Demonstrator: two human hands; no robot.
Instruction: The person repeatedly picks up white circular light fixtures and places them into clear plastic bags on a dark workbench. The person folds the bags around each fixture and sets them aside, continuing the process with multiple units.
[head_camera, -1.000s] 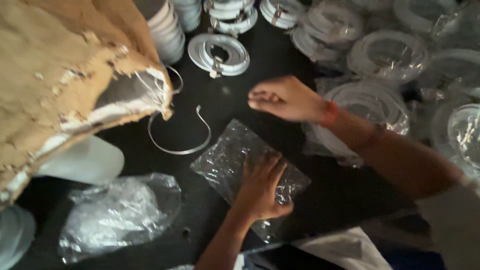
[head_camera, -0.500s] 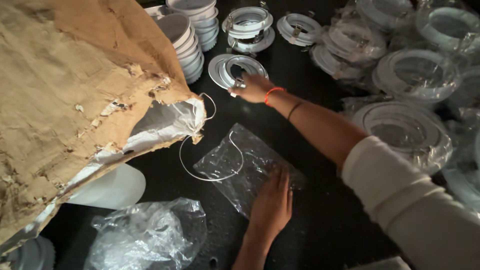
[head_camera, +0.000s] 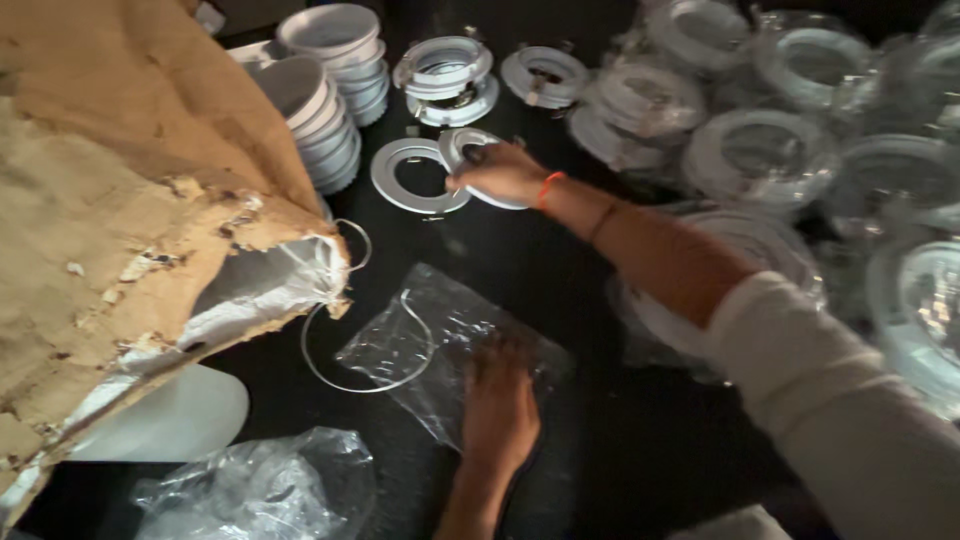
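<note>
The fingers of the right hand (head_camera: 503, 172) are curled round the rim of a white ring fitting (head_camera: 478, 160), gripping it at the far side of the dark table (head_camera: 600, 470). That ring lies tilted against a second flat white ring (head_camera: 412, 176) just beside it. The fingers of the left hand (head_camera: 497, 412) lie spread and flat, holding nothing, pressing down on a clear plastic bag (head_camera: 420, 345) near the table's front edge. A thin wire loop (head_camera: 345, 345) rests partly under the bag's left corner.

Beyond the right hand stand stacks of white cups (head_camera: 325, 95) and more ring fittings (head_camera: 445, 75); to the right, many bagged rings (head_camera: 760, 150) crowd the table. A torn brown cardboard box (head_camera: 120, 200) with a white liner fills the left side, and a crumpled plastic bag (head_camera: 255, 490) lies at the lower left. The room is dim, and only the table and its things show.

Half a second ago the right hand was just reaching the ring; it now has hold of it. The left hand has stayed on the bag.
</note>
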